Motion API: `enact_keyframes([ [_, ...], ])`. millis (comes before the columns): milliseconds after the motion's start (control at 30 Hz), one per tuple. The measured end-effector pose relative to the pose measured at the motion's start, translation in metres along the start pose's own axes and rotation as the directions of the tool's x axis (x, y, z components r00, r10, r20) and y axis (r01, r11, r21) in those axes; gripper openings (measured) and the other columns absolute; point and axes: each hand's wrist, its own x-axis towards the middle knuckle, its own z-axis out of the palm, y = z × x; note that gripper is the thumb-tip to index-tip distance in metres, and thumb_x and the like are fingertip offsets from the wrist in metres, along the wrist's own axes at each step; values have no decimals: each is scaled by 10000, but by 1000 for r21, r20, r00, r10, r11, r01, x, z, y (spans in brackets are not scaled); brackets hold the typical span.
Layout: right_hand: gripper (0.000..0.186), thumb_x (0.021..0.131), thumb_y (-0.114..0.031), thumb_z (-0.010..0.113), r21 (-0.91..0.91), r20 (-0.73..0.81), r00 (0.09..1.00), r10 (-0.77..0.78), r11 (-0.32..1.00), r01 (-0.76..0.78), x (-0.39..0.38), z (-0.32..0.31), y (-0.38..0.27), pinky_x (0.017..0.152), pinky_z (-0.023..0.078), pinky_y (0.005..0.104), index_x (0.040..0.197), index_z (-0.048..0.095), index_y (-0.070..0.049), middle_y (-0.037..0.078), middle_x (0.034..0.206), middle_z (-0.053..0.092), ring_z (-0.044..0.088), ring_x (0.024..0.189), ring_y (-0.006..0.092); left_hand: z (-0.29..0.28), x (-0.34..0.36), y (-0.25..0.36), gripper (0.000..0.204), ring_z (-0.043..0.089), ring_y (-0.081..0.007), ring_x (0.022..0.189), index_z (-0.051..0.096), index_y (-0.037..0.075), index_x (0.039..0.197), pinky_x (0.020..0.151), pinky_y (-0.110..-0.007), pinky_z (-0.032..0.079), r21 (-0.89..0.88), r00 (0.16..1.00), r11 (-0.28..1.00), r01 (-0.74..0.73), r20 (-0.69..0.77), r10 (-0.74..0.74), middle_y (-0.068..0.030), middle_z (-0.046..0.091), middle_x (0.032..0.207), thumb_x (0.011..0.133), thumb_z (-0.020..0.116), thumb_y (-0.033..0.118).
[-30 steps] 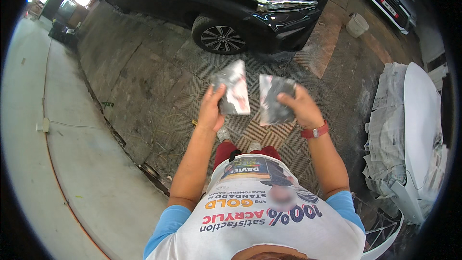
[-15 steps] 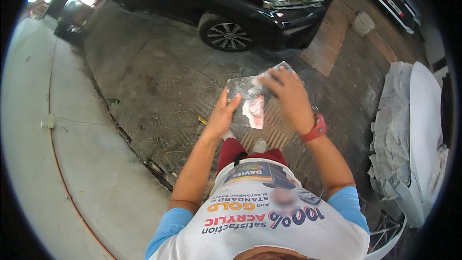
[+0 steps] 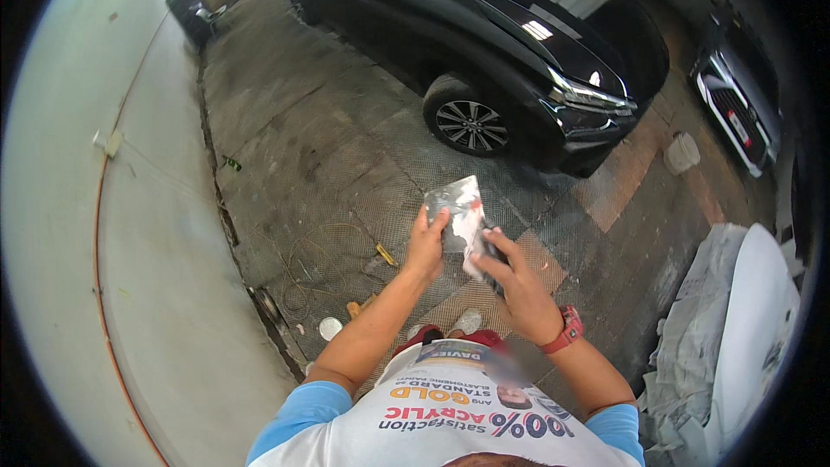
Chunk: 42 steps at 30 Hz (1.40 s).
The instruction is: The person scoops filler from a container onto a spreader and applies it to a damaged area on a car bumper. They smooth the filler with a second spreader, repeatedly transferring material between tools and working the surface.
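My left hand [image 3: 424,246] grips a thin flat mixing board [image 3: 446,194] by its left edge, thumb on top. White paste [image 3: 468,223] with a reddish streak is smeared over the board. My right hand [image 3: 526,294], a red watch on its wrist, is at the board's lower right edge with its fingers bent. It seems to hold a thin flat spreader against the paste; the fingers and motion blur mostly hide this tool.
A black car [image 3: 553,43] stands ahead, its front wheel [image 3: 467,117] nearest me. To the right are a bucket [image 3: 681,154], another vehicle [image 3: 735,104] and a white panel [image 3: 761,320] edged with paper. A yellow-handled tool [image 3: 385,252], cable and white round lid [image 3: 330,329] lie on the floor. A pale wall [image 3: 60,251] runs along the left.
My right hand has come down from the board's far right corner to its lower right edge. The paste has spread into a longer smear. The view has shifted, showing more of the car.
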Motion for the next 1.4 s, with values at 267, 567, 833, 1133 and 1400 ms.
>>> enact_keyframes([
  [267, 605, 923, 88, 591, -433, 60, 991, 121, 897, -83, 31, 39, 1, 1189, 481, 596, 1478, 642, -148, 172, 1524, 586, 561, 1451, 476, -68, -34, 20, 422, 682, -180, 1205, 562, -34, 1500, 1043, -366, 554, 364, 965, 895, -258, 44, 260, -135, 717, 1344, 1158, 608, 210],
  [567, 647, 880, 93, 617, -508, 92, 992, 89, 861, -30, 47, 71, -66, 1285, 247, 751, 1422, 741, -238, 104, 1492, 639, 486, 1539, 429, -119, -51, 42, 639, 674, -324, 1320, 508, -98, 1577, 1160, -429, 488, 582, 946, 760, -288, 52, 319, -265, 717, 1398, 1137, 637, 346],
  [833, 530, 934, -41, 678, -559, 321, 946, -35, 800, 219, 41, 88, -107, 1300, 224, 743, 1416, 749, -249, 73, 1446, 667, 533, 1483, 387, -126, -64, 51, 477, 702, -247, 1198, 549, -54, 1502, 1046, -416, 558, 287, 912, 898, -334, -143, 385, -183, 717, 1356, 1153, 612, 265],
  [1133, 618, 954, 66, 618, -203, 46, 998, 52, 978, -41, 31, 96, -61, 1058, 594, 546, 1536, 558, -133, 243, 1626, 508, 560, 1448, 523, -83, -52, 65, 353, 715, -165, 1182, 583, 48, 1460, 1017, -355, 603, -249, 979, 964, -97, 152, 138, -77, 728, 1329, 1138, 654, 174],
  [1400, 602, 1001, 89, 543, 349, -15, 946, 324, 888, -299, 28, 67, -48, 1206, 471, 407, 1580, 485, -68, 150, 1551, 579, 615, 1413, 287, -66, -58, 45, 334, 737, -193, 1183, 598, 45, 1434, 1027, -377, 613, -128, 972, 988, 92, 226, -61, -90, 739, 1310, 1130, 651, 174],
])
